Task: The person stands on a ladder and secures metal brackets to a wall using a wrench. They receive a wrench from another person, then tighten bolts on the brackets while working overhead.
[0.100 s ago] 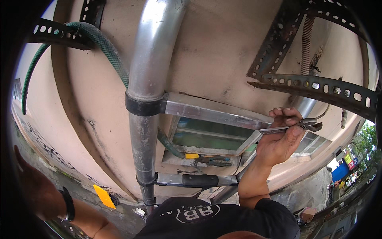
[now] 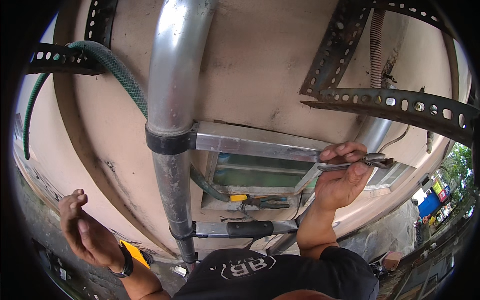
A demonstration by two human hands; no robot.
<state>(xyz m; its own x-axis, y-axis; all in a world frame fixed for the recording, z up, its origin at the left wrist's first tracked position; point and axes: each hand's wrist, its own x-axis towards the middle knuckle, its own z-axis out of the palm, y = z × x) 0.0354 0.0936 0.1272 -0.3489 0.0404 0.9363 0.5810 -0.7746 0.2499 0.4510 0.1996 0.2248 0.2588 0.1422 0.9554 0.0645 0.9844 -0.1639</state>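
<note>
My right hand [image 2: 345,182] is raised in front of the wall, its fingers closed round the handle of a metal adjustable wrench [image 2: 377,161]. The wrench lies across the hand with its jaws toward the right. The fingers are beside the right end of a ladder's upper rung [image 2: 260,142]; whether they touch it I cannot tell. Out at the lower left, my left hand [image 2: 90,235] is up in the air with the fingers apart and holds nothing. A dark band circles its wrist.
Aluminium ladder tube [image 2: 172,95] runs up the left-middle. A perforated metal bracket [image 2: 400,102] juts out above my right hand. Pliers [image 2: 270,202] lie on the window sill beside a yellow object [image 2: 238,198]. A green hose [image 2: 117,70] loops at the left.
My left hand has come up and inward from the lower-left rim. The view has shifted slightly, so the ladder and bracket sit further left. My right hand still holds the wrench.
</note>
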